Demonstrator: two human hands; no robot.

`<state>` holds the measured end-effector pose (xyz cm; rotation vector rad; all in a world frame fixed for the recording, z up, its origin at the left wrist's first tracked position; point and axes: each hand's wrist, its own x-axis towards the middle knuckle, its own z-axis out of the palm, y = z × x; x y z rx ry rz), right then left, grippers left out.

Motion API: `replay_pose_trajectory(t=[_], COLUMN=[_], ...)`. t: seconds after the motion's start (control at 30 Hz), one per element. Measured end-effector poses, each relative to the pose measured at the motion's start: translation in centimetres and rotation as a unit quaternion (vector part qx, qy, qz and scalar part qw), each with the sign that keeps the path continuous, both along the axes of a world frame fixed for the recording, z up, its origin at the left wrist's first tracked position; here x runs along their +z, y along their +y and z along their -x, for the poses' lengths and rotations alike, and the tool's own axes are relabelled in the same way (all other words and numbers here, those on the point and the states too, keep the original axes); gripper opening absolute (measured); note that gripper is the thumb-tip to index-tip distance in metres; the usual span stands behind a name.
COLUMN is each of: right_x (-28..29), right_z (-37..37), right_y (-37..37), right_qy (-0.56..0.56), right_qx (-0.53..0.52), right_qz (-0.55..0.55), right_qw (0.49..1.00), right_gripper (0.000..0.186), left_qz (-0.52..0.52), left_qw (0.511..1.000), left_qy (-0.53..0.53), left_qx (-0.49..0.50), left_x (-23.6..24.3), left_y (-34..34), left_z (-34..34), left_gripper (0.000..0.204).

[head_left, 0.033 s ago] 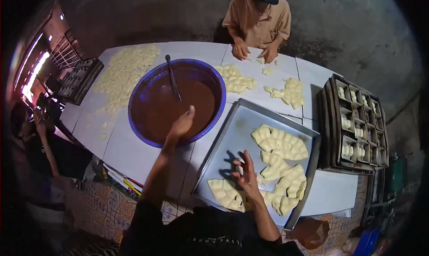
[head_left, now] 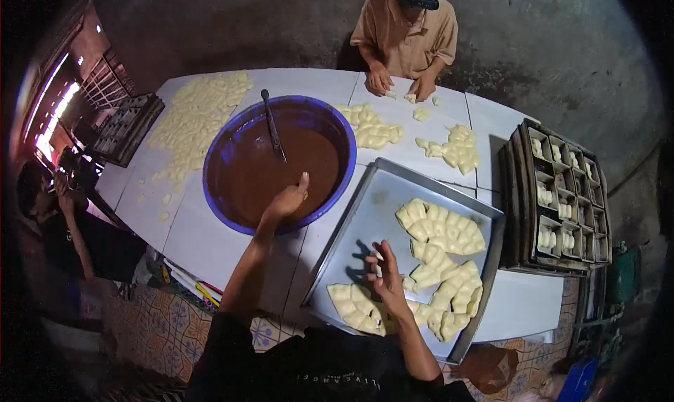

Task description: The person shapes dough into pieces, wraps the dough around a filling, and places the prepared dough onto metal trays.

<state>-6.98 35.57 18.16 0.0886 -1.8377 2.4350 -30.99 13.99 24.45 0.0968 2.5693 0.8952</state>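
My left hand (head_left: 286, 201) is over the near right side of a blue basin (head_left: 335, 204), above a smooth brown mixture (head_left: 246, 181). Its thumb points up and its other fingers are mostly hidden below the hand. A dark-handled utensil (head_left: 272, 124) leans in the basin. My right hand (head_left: 387, 281) hovers over a large metal tray (head_left: 354, 223), with its fingers curled around a small pale piece, which looks like dough. Clusters of pale yellow dough pieces (head_left: 441, 228) lie on the tray, some beside and partly behind my right wrist.
Across the white tiled table (head_left: 210, 223), a person (head_left: 405, 37) handles dough. More dough pieces (head_left: 200, 107) are spread at the far left, with smaller clusters (head_left: 456, 148) beyond the tray. Stacked molds (head_left: 554, 198) holding dough stand at the right. Another person (head_left: 84, 223) is at the left.
The whole view has shifted very slightly. Both my hands keep nearly the same place and shape, the left over the basin, the right over the tray.
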Motion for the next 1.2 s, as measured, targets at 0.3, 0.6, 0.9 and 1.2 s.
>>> replay_pose_trajectory(t=[0.3,0.6,0.9,1.2], right_x=[-2.4,-1.4,2.2,2.0], right_z=[0.4,-0.3,-2.1,-4.3], right_y=[-0.9,-1.1,1.6,0.9], right_qy=[-0.084,-0.027,0.078,0.047], right_qx=[0.027,-0.185,-0.206,-0.139], right_qz=[0.257,-0.027,-0.097,-0.275], right_qw=[0.962,0.982,0.971,0.95], right_gripper=[0.061,0.03,0.021,0.018], left_qz=[-0.402,-0.513,-0.45,-0.513], left_qw=[0.903,0.819,0.891,0.849], left_qy=[0.031,-0.188,-0.053,-0.094], left_qx=[0.148,0.173,-0.032,0.09], left_x=[0.4,-2.0,-1.4,-5.3], left_y=[3.5,8.1,7.9,8.7], left_z=[-9.4,-19.4,-21.9,-23.4], left_gripper=[0.086,0.047,0.02,0.016])
